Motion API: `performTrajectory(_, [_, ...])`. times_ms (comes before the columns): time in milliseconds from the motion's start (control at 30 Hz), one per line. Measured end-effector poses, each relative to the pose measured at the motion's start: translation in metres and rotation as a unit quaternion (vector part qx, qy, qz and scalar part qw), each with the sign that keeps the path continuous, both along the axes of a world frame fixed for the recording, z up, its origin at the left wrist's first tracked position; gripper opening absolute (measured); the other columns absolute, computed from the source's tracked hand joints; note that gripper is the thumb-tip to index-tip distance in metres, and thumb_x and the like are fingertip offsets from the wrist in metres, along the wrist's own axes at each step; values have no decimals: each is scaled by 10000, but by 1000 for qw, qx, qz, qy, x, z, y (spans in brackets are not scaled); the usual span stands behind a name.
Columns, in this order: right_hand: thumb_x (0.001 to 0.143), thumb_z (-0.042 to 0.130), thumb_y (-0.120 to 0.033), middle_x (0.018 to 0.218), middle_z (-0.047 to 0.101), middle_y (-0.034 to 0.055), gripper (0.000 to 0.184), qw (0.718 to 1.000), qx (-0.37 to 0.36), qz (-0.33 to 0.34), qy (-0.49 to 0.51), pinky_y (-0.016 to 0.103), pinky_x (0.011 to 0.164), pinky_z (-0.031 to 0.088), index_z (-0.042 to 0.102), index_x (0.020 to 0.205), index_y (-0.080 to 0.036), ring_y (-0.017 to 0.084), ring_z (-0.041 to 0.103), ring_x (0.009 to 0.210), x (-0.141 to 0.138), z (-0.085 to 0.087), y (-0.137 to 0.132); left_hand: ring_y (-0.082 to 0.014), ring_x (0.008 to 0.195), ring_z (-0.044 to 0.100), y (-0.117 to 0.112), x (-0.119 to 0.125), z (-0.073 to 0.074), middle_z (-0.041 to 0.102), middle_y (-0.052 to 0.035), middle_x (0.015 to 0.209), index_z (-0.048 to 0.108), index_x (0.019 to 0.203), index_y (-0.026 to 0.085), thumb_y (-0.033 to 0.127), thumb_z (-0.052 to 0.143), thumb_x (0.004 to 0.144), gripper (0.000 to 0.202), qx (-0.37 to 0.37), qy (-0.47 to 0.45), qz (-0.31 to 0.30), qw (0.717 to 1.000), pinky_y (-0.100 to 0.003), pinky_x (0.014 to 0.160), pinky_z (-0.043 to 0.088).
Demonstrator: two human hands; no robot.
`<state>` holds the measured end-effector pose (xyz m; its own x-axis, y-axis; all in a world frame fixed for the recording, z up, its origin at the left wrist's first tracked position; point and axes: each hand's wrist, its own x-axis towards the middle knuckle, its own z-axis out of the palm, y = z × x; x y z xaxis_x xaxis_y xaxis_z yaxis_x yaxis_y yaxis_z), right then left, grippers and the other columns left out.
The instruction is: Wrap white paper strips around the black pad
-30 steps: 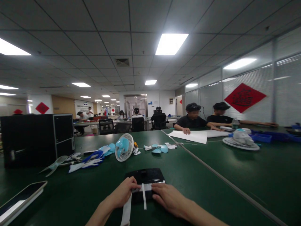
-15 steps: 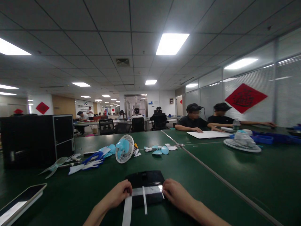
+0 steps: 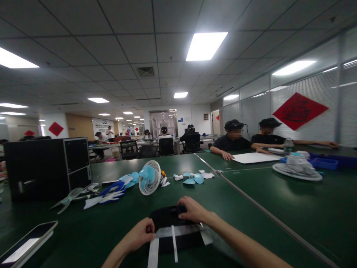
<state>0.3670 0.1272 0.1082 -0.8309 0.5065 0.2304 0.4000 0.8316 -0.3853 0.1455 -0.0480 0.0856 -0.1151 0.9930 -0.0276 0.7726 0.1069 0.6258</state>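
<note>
In front of me on the green table lies a flat black piece (image 3: pixel 182 242), crossed by a translucent band (image 3: pixel 184 230). A narrow white strip (image 3: pixel 174 245) runs down over it, and a wider white strip (image 3: pixel 153 253) hangs from its left end. My left hand (image 3: pixel 141 234) is closed in a pinch at that left end, where the band and the wider strip meet. My right hand (image 3: pixel 192 209) reaches over to the far edge of the black piece, its fingers curled on a dark part there. What lies under those fingertips is partly hidden.
Beyond lie a small fan (image 3: pixel 150 178), blue-and-white gloves (image 3: pixel 107 195) and light-blue fan blades (image 3: pixel 193 178). A black computer case (image 3: pixel 39 169) stands at left, a tablet-like device (image 3: pixel 28 243) nearer. Two people sit at right behind a white board (image 3: pixel 255 158).
My right hand has moved from the right end of the band to the far edge of the black piece. The band's right end now lies loose. My left hand stays at the left end.
</note>
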Motion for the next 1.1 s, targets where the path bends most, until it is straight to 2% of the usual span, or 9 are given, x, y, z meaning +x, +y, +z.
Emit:
performTrajectory(133, [687,711,-371,1101,611,68,441,999,-14,34,-28,328,864,439,644,1089,-203,227,563,1016,-18,-1,7,-153,783,527,5,-9,-6,581,-1,829,589,842,165,401,507,804,253,43,-2,38,998,-243,675,396])
performTrajectory(233, [705,692,-353,1079,631,67,394,998,-11,45,-44,308,828,450,654,1065,-196,219,584,984,-25,-3,8,-157,775,540,6,-22,-11,594,-15,839,567,820,169,405,445,850,267,73,50,96,991,-255,680,398])
performTrajectory(367, [728,667,-333,1055,649,73,341,997,7,48,-55,290,799,454,663,1035,-185,212,598,951,-29,-1,9,-163,790,562,4,-40,-17,603,-31,868,545,809,179,378,414,878,247,85,138,146,976,-268,701,396])
performTrajectory(567, [760,631,-335,1040,665,68,287,995,21,64,-72,292,792,456,678,1007,-197,210,608,934,-31,4,11,-158,795,579,-1,-49,-15,605,-28,876,524,812,197,387,348,916,279,82,163,193,964,-266,708,398])
performTrajectory(900, [737,653,-345,995,683,48,272,998,26,46,-45,284,774,452,702,976,-224,215,614,910,-31,-4,18,-168,776,575,5,-37,-16,612,-30,856,509,794,211,421,342,916,295,86,137,178,971,-272,702,402])
performTrajectory(1000, [725,660,-330,964,693,47,255,999,28,21,-13,284,761,440,711,949,-220,221,614,893,-21,0,19,-166,769,578,5,-31,-12,616,-20,850,503,791,219,416,334,920,290,79,145,167,972,-264,689,396])
performTrajectory(1100, [748,633,-313,950,699,48,225,999,28,-36,25,272,756,423,710,934,-211,213,615,889,1,4,25,-161,781,588,5,-28,-9,623,-17,863,510,809,220,373,348,921,249,53,173,157,971,-261,693,395])
